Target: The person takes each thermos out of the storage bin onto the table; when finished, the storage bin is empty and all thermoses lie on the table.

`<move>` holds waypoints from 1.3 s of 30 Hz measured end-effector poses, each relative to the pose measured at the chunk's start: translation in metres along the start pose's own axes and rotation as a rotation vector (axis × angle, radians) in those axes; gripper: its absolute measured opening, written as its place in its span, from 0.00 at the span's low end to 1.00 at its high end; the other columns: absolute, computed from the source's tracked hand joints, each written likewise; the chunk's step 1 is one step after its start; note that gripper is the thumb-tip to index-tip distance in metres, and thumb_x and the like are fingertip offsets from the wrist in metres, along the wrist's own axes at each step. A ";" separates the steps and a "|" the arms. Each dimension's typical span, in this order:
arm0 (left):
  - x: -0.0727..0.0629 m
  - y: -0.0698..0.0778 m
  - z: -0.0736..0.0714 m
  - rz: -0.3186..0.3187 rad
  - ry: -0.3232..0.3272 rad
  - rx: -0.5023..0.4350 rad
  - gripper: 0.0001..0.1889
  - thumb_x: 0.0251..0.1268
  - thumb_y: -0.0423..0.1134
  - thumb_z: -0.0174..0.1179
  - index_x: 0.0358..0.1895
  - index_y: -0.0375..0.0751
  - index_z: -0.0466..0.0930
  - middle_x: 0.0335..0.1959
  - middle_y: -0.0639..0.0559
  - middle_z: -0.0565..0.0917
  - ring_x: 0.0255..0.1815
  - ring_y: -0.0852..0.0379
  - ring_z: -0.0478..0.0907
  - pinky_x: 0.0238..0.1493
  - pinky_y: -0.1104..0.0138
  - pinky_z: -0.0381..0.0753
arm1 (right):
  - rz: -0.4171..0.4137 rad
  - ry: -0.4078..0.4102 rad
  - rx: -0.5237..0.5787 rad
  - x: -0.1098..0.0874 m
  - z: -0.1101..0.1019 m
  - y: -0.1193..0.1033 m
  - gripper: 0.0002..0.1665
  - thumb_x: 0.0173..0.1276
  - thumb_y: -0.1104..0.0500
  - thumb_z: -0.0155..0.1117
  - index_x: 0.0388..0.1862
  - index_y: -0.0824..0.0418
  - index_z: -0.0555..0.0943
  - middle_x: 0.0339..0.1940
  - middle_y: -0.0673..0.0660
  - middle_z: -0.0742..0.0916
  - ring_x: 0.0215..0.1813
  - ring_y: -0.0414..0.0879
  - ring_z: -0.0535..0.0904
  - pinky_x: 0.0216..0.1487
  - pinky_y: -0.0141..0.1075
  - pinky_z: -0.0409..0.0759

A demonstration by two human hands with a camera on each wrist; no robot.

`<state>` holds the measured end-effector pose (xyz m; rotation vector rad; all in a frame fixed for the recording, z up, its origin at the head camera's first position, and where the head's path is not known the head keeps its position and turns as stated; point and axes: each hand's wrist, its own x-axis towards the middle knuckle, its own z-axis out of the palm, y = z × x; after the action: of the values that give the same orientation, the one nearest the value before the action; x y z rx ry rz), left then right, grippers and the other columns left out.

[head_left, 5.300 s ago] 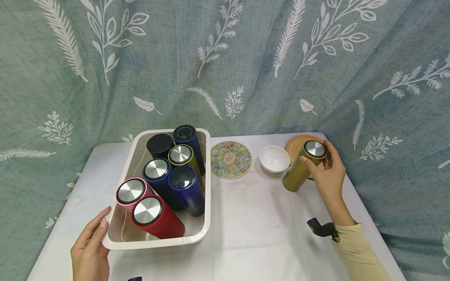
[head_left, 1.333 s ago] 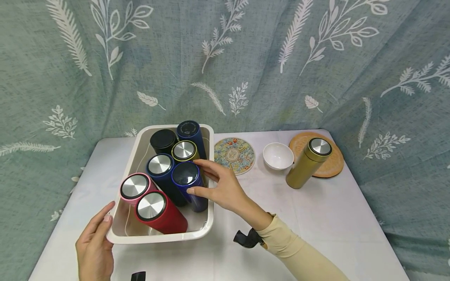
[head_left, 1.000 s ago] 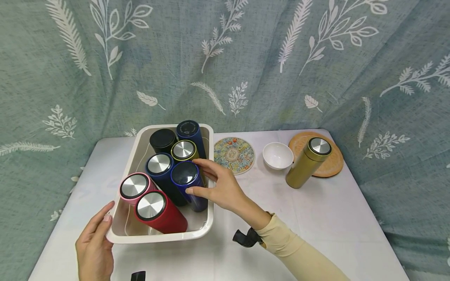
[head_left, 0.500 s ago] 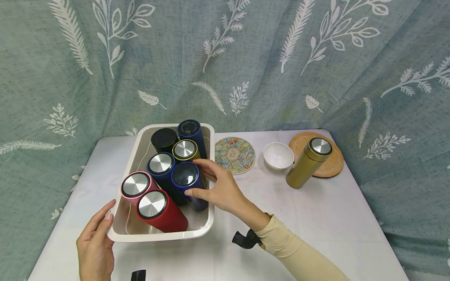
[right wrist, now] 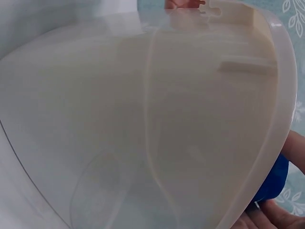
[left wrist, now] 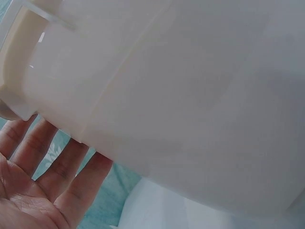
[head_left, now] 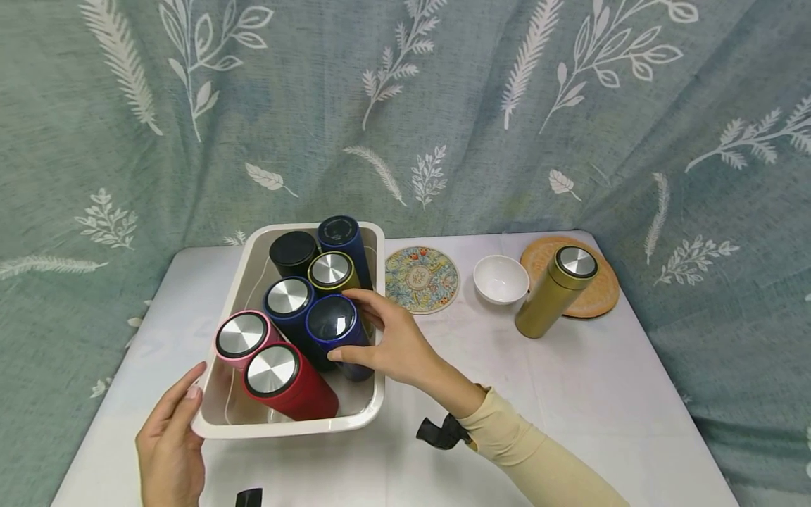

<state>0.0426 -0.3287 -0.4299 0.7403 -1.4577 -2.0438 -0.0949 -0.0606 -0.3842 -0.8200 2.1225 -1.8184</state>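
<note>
My right hand (head_left: 395,341) reaches over the rim of a white plastic bin (head_left: 374,415) and grips a glossy blue thermos (head_left: 331,317), thumb on its near side and fingers on its far side. Part of the blue thermos (right wrist: 274,181) shows past the rim in the right wrist view. My left hand (head_left: 171,429) touches the bin's near left corner; in the left wrist view its fingers (left wrist: 62,174) lie fairly straight against the outer wall. Beside the blue thermos stand a navy thermos (head_left: 289,299) and an olive one (head_left: 331,271), both with silver lid tops.
Also in the bin are red (head_left: 304,398), pink (head_left: 241,334), black (head_left: 293,250) and dark blue thermoses (head_left: 342,236). To the right lie a patterned round mat (head_left: 421,279), a white bowl (head_left: 500,282), a gold thermos (head_left: 545,306) and an orange-brown round mat (head_left: 602,282). A leaf-patterned curtain (head_left: 405,120) hangs behind.
My right hand has let go of the gold thermos, left it upright on the right, and moved left to the blue thermos. Lately this thermos has shifted slightly. My left hand stays at the bin.
</note>
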 end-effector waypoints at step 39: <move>0.000 0.000 -0.003 -0.005 -0.029 -0.004 0.20 0.74 0.30 0.55 0.66 0.30 0.74 0.58 0.55 0.84 0.57 0.63 0.82 0.41 0.72 0.86 | -0.055 -0.089 -0.173 -0.003 0.009 -0.004 0.49 0.54 0.55 0.82 0.74 0.42 0.70 0.72 0.46 0.78 0.70 0.44 0.76 0.70 0.35 0.74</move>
<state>0.0444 -0.3308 -0.4311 0.7161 -1.4684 -2.0688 -0.0869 -0.0671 -0.3823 -0.9891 2.2441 -1.6071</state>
